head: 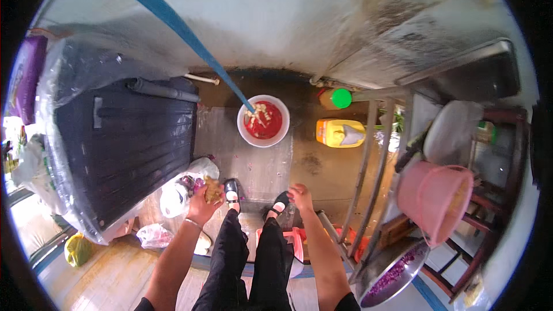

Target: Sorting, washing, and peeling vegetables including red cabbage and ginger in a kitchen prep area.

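Note:
My left hand [204, 207] grips a knobbly tan piece that looks like ginger root [212, 190], above the floor near my left shoe. My right hand [301, 197] is raised by my right shoe with its fingers curled inward; whether something small sits between them is hidden. Beyond both hands, a white bowl [241, 131] stands on the floor with a red mass [268, 125] inside. Pale chunks [260, 114] lie on top of the red. A long blue pole or strip [190, 30] slants from the upper left to the bowl.
A dark plastic-wrapped box [129, 147] fills the left, with a white plastic bag [173, 196] beside it. A yellow jug [339, 133] and a green-lidded jar [341, 98] stand right of the bowl. Metal rails [367, 172], a pink bucket [425, 201] and a steel basin [412, 274] line the right.

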A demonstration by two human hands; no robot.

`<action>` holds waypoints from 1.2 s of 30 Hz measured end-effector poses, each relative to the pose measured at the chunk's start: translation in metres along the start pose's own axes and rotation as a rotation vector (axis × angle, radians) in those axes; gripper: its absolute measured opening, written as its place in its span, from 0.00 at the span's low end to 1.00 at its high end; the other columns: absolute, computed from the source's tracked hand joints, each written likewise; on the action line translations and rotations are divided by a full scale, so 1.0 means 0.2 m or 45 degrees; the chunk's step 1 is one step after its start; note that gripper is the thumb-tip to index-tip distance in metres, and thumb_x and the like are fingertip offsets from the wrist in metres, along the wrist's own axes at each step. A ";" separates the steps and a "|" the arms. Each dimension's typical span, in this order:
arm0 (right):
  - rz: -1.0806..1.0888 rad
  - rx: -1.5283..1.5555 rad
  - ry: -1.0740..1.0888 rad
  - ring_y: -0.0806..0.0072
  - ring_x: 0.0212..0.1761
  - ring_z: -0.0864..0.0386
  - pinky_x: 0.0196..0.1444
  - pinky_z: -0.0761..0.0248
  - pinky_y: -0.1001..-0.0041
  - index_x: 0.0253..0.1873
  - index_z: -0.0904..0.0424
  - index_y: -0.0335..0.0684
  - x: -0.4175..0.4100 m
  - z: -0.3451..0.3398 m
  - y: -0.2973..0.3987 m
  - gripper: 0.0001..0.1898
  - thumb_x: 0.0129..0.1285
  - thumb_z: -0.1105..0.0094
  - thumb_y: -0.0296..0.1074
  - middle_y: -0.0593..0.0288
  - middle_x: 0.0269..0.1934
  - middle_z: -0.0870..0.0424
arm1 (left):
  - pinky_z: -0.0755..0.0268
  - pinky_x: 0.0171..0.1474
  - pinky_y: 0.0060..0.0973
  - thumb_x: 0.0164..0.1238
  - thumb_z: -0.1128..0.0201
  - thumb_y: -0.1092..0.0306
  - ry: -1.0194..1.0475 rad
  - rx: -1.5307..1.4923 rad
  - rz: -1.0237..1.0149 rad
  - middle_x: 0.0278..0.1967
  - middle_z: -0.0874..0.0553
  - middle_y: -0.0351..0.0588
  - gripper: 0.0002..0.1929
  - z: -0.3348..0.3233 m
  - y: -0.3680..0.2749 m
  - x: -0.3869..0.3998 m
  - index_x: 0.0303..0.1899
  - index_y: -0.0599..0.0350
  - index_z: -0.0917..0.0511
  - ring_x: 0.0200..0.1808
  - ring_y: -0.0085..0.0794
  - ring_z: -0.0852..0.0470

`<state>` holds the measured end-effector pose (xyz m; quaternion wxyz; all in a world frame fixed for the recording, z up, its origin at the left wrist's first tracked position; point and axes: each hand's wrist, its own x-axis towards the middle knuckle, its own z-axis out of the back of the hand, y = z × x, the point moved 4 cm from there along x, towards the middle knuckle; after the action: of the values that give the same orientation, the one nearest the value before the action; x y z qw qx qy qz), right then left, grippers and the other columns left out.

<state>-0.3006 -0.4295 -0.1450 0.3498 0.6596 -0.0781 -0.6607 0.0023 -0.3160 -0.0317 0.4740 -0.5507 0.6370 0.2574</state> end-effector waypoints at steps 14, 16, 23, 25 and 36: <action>0.184 0.089 -0.379 0.68 0.43 0.26 0.47 0.32 0.66 0.58 0.42 0.36 1.36 -0.37 -0.05 0.31 0.51 0.37 0.35 0.53 0.46 0.26 | 0.29 0.32 0.24 0.64 0.45 0.65 0.096 0.257 -0.428 0.34 0.20 0.45 0.08 0.02 -0.22 1.36 0.41 0.54 0.26 0.32 0.30 0.21; 0.373 0.046 -0.268 0.69 0.43 0.26 0.47 0.32 0.68 0.55 0.38 0.35 1.39 -0.36 -0.06 0.27 0.50 0.39 0.32 0.53 0.46 0.25 | 0.31 0.29 0.22 0.64 0.44 0.65 0.065 0.385 -0.580 0.33 0.20 0.44 0.08 0.00 -0.30 1.47 0.41 0.55 0.26 0.30 0.27 0.22; 0.650 -0.189 -0.189 0.68 0.46 0.27 0.49 0.34 0.69 0.49 0.31 0.29 1.25 0.12 -0.07 0.20 0.48 0.44 0.28 0.52 0.43 0.23 | 0.31 0.26 0.20 0.65 0.46 0.53 0.334 0.517 -0.496 0.33 0.20 0.47 0.17 -0.21 -0.32 1.83 0.44 0.58 0.27 0.25 0.24 0.24; 0.634 -0.321 -0.198 0.68 0.44 0.26 0.47 0.33 0.69 0.50 0.32 0.29 1.16 0.19 -0.04 0.21 0.49 0.44 0.29 0.52 0.42 0.23 | 0.28 0.29 0.22 0.65 0.47 0.61 0.616 0.602 -0.420 0.36 0.20 0.48 0.14 -0.25 -0.26 1.94 0.48 0.56 0.31 0.26 0.27 0.23; 0.356 -0.866 -0.603 0.59 0.44 0.23 0.47 0.32 0.68 0.53 0.33 0.29 0.89 0.63 -0.18 0.20 0.54 0.46 0.29 0.45 0.43 0.23 | 0.38 0.13 0.20 0.66 0.49 0.54 0.503 0.750 -0.426 0.23 0.21 0.44 0.15 -0.46 0.03 2.05 0.37 0.58 0.26 0.10 0.23 0.30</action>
<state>-0.4107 -0.5487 -0.2967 0.6057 0.3204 -0.0227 -0.7280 -0.0099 -0.5808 -0.3590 0.5155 -0.5262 0.6641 -0.1280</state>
